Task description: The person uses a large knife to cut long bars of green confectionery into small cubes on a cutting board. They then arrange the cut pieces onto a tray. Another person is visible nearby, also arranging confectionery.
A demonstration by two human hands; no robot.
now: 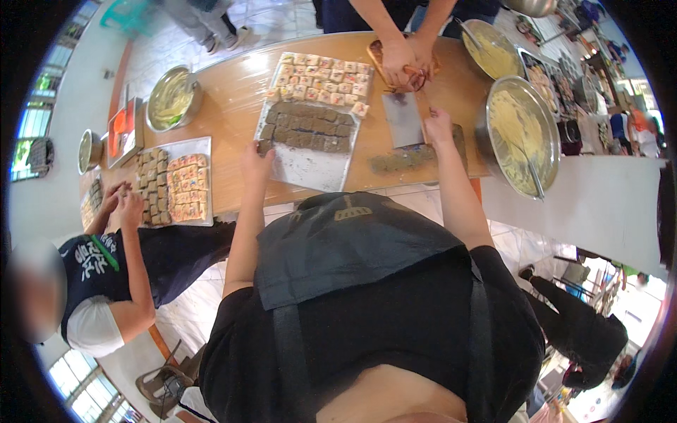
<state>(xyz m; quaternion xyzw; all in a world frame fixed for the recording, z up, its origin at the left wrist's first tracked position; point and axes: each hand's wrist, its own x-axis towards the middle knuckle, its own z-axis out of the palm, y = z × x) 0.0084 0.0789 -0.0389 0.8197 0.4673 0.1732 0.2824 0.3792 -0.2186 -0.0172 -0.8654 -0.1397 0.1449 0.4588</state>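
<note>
My left hand (257, 161) is at the left edge of a metal tray (312, 172), its fingers on a brown cake square (265, 146) at the corner of several rows of brown squares (309, 127). Pale cake squares with coloured bits (322, 79) fill the tray's far part. My right hand (440, 127) is closed around what looks like the handle of a broad, flat, greyish blade (403, 120) lying over the table; the grip is partly hidden. Just below the blade, a brown cake strip (402, 159) lies on the table, and another brown piece (459, 145) is beside my right forearm.
Across the wooden table (227, 100), a person's hands (404, 61) work over a browned cake slab (376, 53). Bowls of pale cream (515, 132) stand at the right, another bowl (173, 100) at the left. Left, a co-worker's hands (124, 201) are beside a second filled tray (207, 158).
</note>
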